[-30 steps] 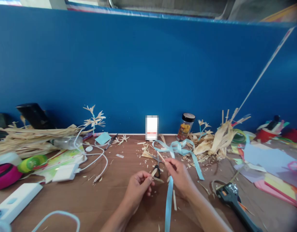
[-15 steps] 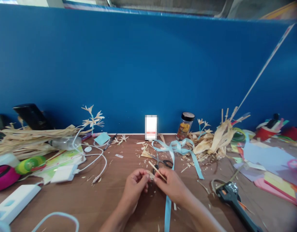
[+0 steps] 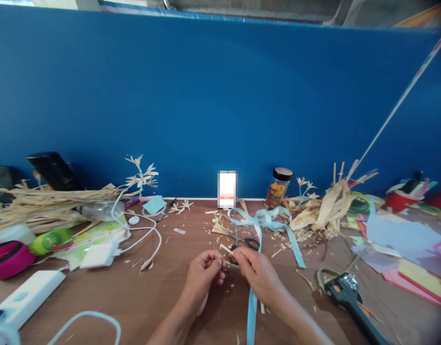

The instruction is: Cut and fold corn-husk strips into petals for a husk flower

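Note:
My left hand [image 3: 205, 275] is closed in a pinch on a small pale strip of dried corn husk [image 3: 231, 265], mostly hidden by the fingers. Close beside it, my right hand [image 3: 256, 269] grips a thin pale stick [image 3: 226, 249] whose end sticks out toward the left. The husk strip spans the small gap between the two hands. Just beyond the fingers lie scissors [image 3: 249, 243] with black handles, by a cut piece of husk [image 3: 219, 228]. Light blue ribbon [image 3: 252, 316] runs beneath my right wrist and loops further back.
Husk scraps litter the brown table. A lidded jar [image 3: 278, 188] and a husk bundle [image 3: 328, 211] stand back right; a black-handled tool [image 3: 349, 294] lies at right. Husk flowers [image 3: 143, 177], a white cable [image 3: 157, 244] and a power strip [image 3: 28, 297] are at left.
My right hand has drawn slightly right, away from the left, and more of the strip between them shows. The stick moved with it. My left hand has hardly moved.

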Motion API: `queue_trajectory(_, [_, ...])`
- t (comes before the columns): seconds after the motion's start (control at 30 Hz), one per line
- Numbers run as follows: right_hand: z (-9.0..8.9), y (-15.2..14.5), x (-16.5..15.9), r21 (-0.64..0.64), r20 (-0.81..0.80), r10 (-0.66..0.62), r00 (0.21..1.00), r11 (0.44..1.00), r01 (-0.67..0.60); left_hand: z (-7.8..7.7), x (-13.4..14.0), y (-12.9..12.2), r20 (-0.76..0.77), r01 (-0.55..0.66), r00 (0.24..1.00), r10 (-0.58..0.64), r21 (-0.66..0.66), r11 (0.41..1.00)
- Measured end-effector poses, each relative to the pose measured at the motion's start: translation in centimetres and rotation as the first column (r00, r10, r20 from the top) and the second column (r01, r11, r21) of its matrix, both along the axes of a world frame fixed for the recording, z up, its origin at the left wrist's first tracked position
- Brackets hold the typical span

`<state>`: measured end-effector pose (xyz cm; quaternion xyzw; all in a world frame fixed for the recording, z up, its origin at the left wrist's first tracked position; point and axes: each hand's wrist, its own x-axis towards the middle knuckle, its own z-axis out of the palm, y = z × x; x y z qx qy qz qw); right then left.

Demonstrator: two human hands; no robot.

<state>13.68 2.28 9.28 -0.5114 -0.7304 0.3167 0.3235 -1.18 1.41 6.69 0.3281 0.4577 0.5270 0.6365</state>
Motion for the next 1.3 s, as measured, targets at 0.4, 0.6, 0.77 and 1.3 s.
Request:
queue_trajectory(0.4, [-0.8,0.0,-0.6,-0.183,-0.23,0.037,0.973,0.98,-0.08,-0.9,0.1,0.1,-0.15,0.024,0.989,-0.009,0.1,0.995])
queue_trajectory(0.6, [-0.2,0.1,-0.5,-0.085,-0.172,0.076,0.982,0.992,-0.092,-1.1,0.2,0.0,-0.17,0.076,0.984,-0.053,0.13,0.989])
queue_trajectory(0.77, [0.1,0.0,-0.6,0.029,-0.125,0.061,0.99,0.998,-0.058,-0.9,0.3,-0.1,-0.176,0.084,0.982,-0.065,0.104,0.991])
queue_trajectory(1.3, [-0.6,0.2,-0.6,-0.002,-0.095,0.027,0.995,1.0,-0.028,-1.0,0.3,-0.1,-0.18,0.127,0.978,-0.109,0.096,0.987])
